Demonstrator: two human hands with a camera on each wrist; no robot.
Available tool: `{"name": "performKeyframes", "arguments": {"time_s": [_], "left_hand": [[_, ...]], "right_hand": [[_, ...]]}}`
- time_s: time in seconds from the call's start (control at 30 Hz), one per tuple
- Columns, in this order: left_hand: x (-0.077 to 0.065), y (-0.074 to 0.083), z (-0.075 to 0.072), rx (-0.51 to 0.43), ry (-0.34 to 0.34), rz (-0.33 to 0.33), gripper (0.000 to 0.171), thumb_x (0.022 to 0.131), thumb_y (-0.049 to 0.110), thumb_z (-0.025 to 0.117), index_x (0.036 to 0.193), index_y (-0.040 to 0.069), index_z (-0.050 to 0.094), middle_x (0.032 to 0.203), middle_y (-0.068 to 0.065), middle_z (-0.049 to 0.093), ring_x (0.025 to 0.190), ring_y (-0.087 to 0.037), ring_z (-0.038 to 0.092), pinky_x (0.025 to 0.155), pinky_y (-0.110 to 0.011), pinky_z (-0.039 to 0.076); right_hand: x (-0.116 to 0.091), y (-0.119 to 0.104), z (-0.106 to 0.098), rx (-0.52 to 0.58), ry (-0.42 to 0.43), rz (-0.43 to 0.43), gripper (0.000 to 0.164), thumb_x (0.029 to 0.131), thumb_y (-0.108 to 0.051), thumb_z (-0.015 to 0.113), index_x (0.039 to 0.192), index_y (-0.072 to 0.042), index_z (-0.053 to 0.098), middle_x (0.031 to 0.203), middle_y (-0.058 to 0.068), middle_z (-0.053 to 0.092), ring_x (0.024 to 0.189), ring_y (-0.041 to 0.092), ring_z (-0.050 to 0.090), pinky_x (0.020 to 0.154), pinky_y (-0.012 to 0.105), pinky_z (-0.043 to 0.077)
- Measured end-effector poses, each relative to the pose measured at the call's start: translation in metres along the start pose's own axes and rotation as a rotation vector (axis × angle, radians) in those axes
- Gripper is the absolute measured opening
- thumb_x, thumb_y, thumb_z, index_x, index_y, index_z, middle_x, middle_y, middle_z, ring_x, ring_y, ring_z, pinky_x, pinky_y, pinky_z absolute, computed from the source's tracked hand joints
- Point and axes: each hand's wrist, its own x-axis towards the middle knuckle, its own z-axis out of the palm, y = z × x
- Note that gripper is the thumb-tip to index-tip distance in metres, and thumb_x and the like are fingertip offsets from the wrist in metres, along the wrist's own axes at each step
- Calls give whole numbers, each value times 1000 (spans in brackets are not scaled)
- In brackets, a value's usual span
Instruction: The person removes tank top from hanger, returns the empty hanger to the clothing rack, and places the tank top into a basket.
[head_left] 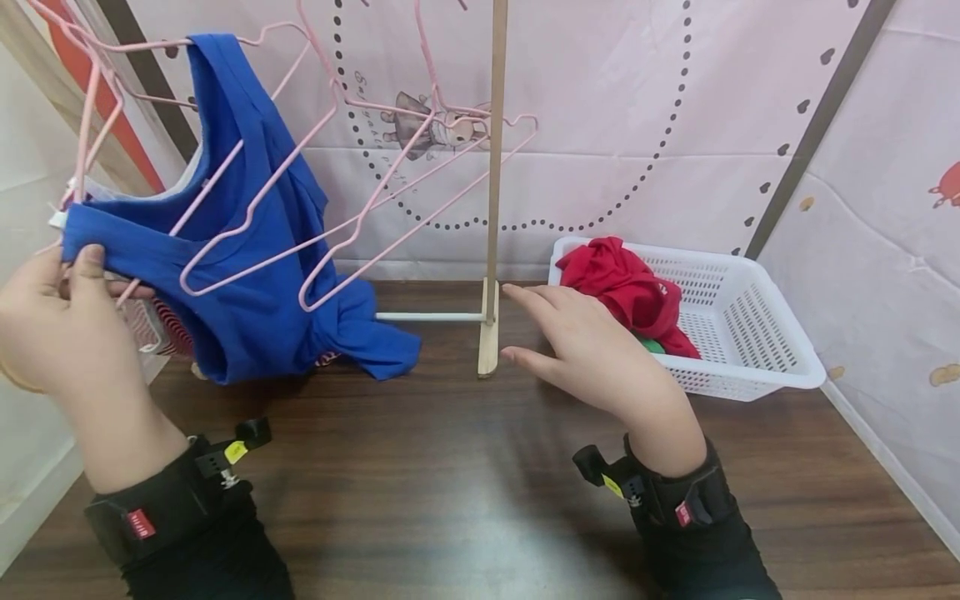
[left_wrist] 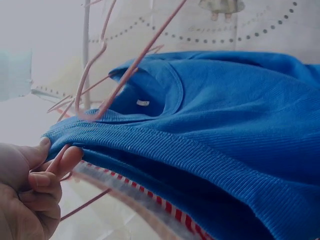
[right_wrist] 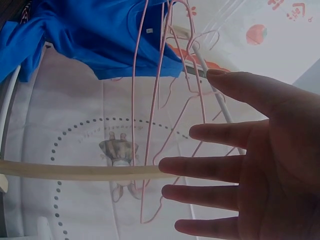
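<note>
Your L hand [head_left: 78, 312] holds the blue garment [head_left: 247, 325] by its near shoulder band, w/ the thumb on the upper side and the other fingers curled below. In the left wrist view a pink wire also passes among these fingers – you cannot tell if they grip it too. The garment is on the left, above the bench [head_left: 450, 467]; its far shoulder lies over a pink wire at the top, and its lower part hangs in folds near the pale rod [head_left: 431, 317]. In the neck opening you see a small white label [left_wrist: 143, 103]. Several pink hangers [head_left: 306, 307] are in front of the garment and beside it, and a striped garment [left_wrist: 167, 205] shows behind/below it.

Your R hand [head_left: 592, 342] is wide, w/ straight fingers spread apart, and it holds nothing. It is b/w the wooden post [head_left: 497, 167] and the white basket [head_left: 798, 375], which is on the right side of the bench. In this basket lies red cloth [head_left: 626, 283], w/ a bit of green cloth [head_left: 652, 344] under it.
</note>
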Motion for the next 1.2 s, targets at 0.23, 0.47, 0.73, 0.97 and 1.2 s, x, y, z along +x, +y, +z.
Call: {"name": "performKeyframes", "arguments": {"time_s": [0.23,0.47,0.73,0.97,1.2], "left_hand": [[8,-9,-19,-372,-101,-182,38,86,42,62,116,19,65,77,9,62,54,2,57,47,-6,35],[11,-13,-34,-469,-145,-314,26,90,43,63,97,18,59,68,11,63,43,-3,42,42,-14,22],[9,-27,-36,-660,-140,-222,14,96,23,64,88,12,60,55,5,64,36,-3,45,40,-15,18],[9,-44,-40,-812,-138,-96,12,92,15,69,85,7,64,62,-3,68,37,-6,47,39,-13,19],[9,-55,-45,-939,-168,-80,12,91,8,68,84,2,61,60,-9,67,33,-7,41,40,-16,14]], "right_hand": [[-1,1,-2,2,-15,20,78,85,-43,72,150,-16,37,142,9,48,129,28,45,103,50,38],[-6,3,-7,17,-15,31,76,88,-43,69,151,-15,35,144,9,46,131,29,44,105,51,36],[-10,14,-1,72,-59,34,72,90,-41,68,150,-17,37,143,6,47,132,26,43,106,48,36],[-8,29,10,61,-145,13,69,90,-40,67,149,-16,40,143,5,48,132,26,43,106,46,36],[-12,34,12,52,-104,-1,67,89,-40,69,147,-17,43,140,4,51,130,24,45,105,46,37]]}}
